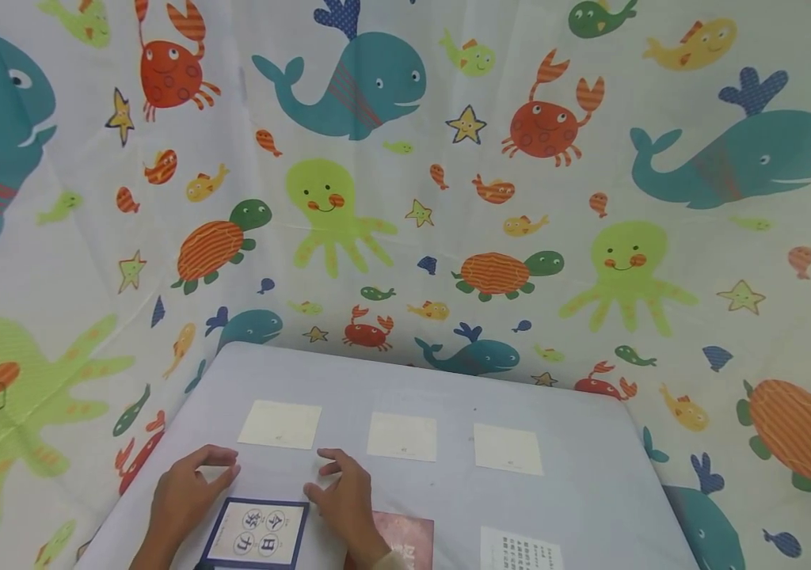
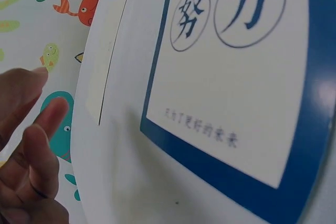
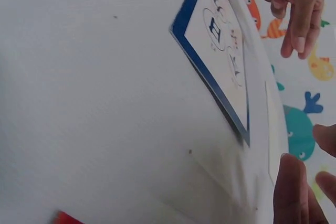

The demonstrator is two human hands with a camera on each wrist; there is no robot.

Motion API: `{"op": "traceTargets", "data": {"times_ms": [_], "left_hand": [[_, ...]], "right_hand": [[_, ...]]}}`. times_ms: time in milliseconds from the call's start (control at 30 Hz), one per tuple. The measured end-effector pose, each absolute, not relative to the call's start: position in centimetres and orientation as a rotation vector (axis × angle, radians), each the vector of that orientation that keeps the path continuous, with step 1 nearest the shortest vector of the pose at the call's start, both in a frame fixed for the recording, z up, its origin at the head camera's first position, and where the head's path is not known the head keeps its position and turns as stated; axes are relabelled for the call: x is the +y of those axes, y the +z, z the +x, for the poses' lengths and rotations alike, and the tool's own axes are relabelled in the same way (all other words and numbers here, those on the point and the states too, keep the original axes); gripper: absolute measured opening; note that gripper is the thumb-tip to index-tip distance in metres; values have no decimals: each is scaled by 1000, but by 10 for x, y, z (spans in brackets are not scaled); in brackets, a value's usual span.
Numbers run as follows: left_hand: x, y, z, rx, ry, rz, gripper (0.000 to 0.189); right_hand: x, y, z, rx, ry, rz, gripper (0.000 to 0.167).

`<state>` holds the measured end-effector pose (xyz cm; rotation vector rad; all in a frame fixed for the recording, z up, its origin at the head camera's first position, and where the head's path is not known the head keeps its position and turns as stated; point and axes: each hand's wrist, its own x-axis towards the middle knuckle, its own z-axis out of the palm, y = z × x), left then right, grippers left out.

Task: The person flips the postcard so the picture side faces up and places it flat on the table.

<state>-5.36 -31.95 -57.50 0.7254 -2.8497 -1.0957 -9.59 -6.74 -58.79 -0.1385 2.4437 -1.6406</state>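
A square white card with a dark blue border (image 1: 256, 532) and circled Chinese characters lies flat at the near left of the table. My left hand (image 1: 188, 492) is over the card's left side, fingers loosely bent and thumb apart. At its right side is my right hand (image 1: 347, 492), also loosely bent and holding nothing. In the left wrist view the bordered card (image 2: 231, 93) appears close up, apart from the fingers. The right wrist view shows a gap between the card (image 3: 223, 51) and the right fingers (image 3: 291, 190).
Three cream paper cards, left (image 1: 280, 425), middle (image 1: 402, 436) and right (image 1: 508, 450), form a row across the table. A red card (image 1: 413, 538) lies partly behind the right wrist. Right of it is a white card with printed text (image 1: 519, 548). A sea-animal curtain (image 1: 405, 182) surrounds the table.
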Motion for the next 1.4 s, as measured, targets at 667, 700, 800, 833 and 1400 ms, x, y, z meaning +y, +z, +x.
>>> {"op": "traceTargets", "data": {"times_ms": [667,700,800,833,1400], "left_hand": [[-316,-579,-72,-2760,-1081,628,36],[-317,-579,-72,-2761,-1078,626,36],[-320,-579,-75,-2768,-1071,613,39],[-321,-579,-76,-2772,-1070,608,39],[-328,-575,-91,-2763,-1123,569,42]], "right_hand": [[-71,-584,-108,2441,-1661,-145,59],[-72,-583,-108,2438,-1665,-149,59],[-73,-580,-111,2436,-1670,-156,59],[-73,-579,-112,2439,-1672,-166,59],[-79,-581,-133,2482,-1639,-163,59]]}}
